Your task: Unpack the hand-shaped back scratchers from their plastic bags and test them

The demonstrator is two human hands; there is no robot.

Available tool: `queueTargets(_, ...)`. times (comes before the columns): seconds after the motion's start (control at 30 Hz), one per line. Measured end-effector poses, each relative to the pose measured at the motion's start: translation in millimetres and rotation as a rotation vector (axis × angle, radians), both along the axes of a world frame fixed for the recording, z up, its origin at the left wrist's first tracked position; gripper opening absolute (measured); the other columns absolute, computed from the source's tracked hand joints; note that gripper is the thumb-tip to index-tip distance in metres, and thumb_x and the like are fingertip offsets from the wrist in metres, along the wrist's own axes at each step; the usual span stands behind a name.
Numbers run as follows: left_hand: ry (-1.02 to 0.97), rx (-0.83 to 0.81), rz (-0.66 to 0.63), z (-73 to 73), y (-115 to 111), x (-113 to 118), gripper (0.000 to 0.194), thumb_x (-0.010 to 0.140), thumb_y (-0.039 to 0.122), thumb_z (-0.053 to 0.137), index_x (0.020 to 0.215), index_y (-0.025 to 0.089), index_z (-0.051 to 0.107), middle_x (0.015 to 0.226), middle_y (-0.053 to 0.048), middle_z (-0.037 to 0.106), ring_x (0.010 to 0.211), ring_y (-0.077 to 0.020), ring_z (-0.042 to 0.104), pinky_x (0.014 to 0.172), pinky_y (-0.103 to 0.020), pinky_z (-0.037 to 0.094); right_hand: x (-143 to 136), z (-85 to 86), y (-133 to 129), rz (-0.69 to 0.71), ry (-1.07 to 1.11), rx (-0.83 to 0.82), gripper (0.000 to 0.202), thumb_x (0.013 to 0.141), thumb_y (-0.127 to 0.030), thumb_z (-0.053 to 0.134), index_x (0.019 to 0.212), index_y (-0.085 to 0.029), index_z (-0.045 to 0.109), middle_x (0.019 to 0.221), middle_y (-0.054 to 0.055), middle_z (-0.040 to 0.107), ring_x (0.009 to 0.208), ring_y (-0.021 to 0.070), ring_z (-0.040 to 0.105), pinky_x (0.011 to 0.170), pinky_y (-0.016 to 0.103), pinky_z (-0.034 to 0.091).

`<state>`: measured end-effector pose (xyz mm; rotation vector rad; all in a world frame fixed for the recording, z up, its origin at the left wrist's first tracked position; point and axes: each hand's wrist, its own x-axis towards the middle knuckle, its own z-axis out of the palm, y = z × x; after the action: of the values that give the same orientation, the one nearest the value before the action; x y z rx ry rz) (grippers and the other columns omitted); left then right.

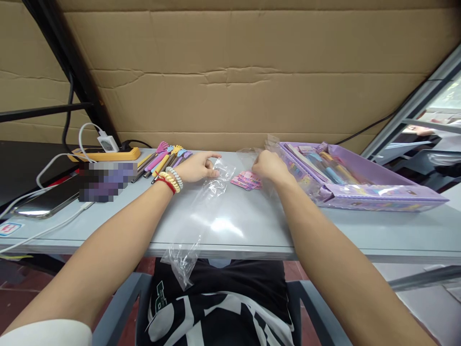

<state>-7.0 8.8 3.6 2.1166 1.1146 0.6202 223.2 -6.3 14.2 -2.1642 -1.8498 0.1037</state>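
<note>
My left hand (196, 167) is at the back middle of the desk, thumb and index finger apart. By its thumb, a crumpled clear plastic bag (219, 173) trails across the desk and over the front edge. My right hand (270, 166) is closed, its fingertips turned down and hidden. Just left of it lie small pink and purple printed cards (247, 180). More clear plastic (248, 153) shows behind that hand. Left of my left hand is a row of pens (167, 161) with colourful paw-shaped tops.
A lilac box (382, 197) with packaged stationery stands on the right. Leftward are a phone (48, 197), white cables and a yellow power strip (115, 154) with a white charger (108, 142). A cardboard panel (252, 72) rises behind the desk. Another person is partly visible at far right.
</note>
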Motion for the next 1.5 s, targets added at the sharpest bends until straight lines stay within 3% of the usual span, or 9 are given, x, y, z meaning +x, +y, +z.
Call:
queueTargets(0.13,-0.089,0.011,-0.049,-1.6,-0.3,3.0,0.061,0.078,0.027,0.069,0.133,0.01,0.05,0.063,0.005,0.056,0.062,-0.012,0.054,0.065,-0.028,0.044,-8.0,0.5,-3.4,0.114,0.179,0.208,0.015,0.08,-0.023,0.055,0.075,-0.016,0.068,0.082,0.012,0.068,0.082,0.023,0.062,0.069,0.031,0.043)
queueTargets(0.27,-0.142,0.035,-0.055,-0.4,-1.8,4.1,0.056,0.077,0.028,0.071,0.128,0.012,0.053,0.063,0.005,0.055,0.059,-0.0107,0.051,0.06,-0.026,0.041,-14.4,3.0,-9.4,0.405,0.61,0.103,0.034,0.085,-0.046,0.058,0.077,-0.015,0.068,0.068,0.003,0.059,0.061,0.0118,0.047,0.057,0.027,0.035)
queueTargets(0.43,-0.187,0.003,-0.028,1.6,-7.2,5.4,0.057,0.074,0.024,0.074,0.127,0.012,0.055,0.065,0.005,0.054,0.058,-0.0101,0.05,0.058,-0.026,0.039,-16.7,-5.3,-7.1,0.544,0.805,0.02,0.026,0.07,-0.017,0.07,0.096,-0.014,0.067,0.065,-0.002,0.059,0.056,0.009,0.047,0.056,0.026,0.035)
queueTargets(0.6,-0.261,-0.012,0.055,0.8,-11.0,12.2,0.05,0.078,0.021,0.068,0.126,0.013,0.055,0.063,0.005,0.053,0.061,-0.0114,0.054,0.061,-0.026,0.042,-22.2,-9.2,-7.4,0.54,0.737,0.066,0.039,0.072,-0.021,0.072,0.11,-0.014,0.064,0.065,-0.003,0.058,0.055,0.0088,0.046,0.055,0.026,0.036)
queueTargets(0.87,-0.402,0.362,0.64,0.1,7.3,6.3,0.046,0.068,0.009,0.058,0.113,0.018,0.056,0.057,0.006,0.055,0.058,-0.0155,0.055,0.07,-0.031,0.048,-35.9,-1.1,-26.8,0.532,0.673,-0.145,0.092,0.077,-0.059,0.069,0.15,-0.018,0.031,0.105,0.01,0.071,0.072,0.017,0.064,0.058,0.03,0.045)
queueTargets(1.03,-0.328,0.505,0.883,4.2,9.2,0.5,0.034,0.071,0.014,0.058,0.104,0.019,0.055,0.06,0.005,0.057,0.067,-0.018,0.061,0.087,-0.036,0.047,-49.6,-3.8,-38.3,0.629,0.312,-0.137,0.113,0.064,-0.043,0.078,0.157,-0.017,0.019,0.114,0.013,0.067,0.086,0.0231,0.063,0.068,0.033,0.047)
queueTargets(1.27,-0.576,0.425,0.891,9.1,13.0,-2.3,0.044,0.086,0.04,0.055,0.123,0.019,0.043,0.077,0.0,0.066,0.072,-0.016,0.065,0.075,-0.03,0.049,-49.3,-1.2,-37.3,0.54,0.28,0.18,0.065,0.071,-0.028,0.057,0.133,-0.016,0.041,0.118,0.013,0.059,0.082,0.0194,0.057,0.073,0.033,0.044)
queueTargets(1.4,-0.578,0.423,0.867,10.9,10.6,-5.0,0.037,0.086,0.036,0.053,0.119,0.02,0.046,0.076,0.0,0.066,0.072,-0.0167,0.065,0.073,-0.031,0.048,-20.4,34.5,-34.3,0.306,0.315,0.416,0.056,0.074,-0.031,0.065,0.125,-0.016,0.047,0.114,0.012,0.059,0.094,0.0214,0.058,0.084,0.035,0.044)
queueTargets(1.5,-0.476,0.447,0.83,9.9,7.0,-3.2,0.03,0.083,0.032,0.055,0.111,0.021,0.049,0.072,0.001,0.064,0.077,-0.0183,0.065,0.078,-0.032,0.048,7.0,69.1,-37.1,0.14,0.215,0.345,0.06,0.076,-0.035,0.067,0.129,-0.015,0.049,0.118,0.014,0.058,0.088,0.02,0.062,0.081,0.036,0.045)
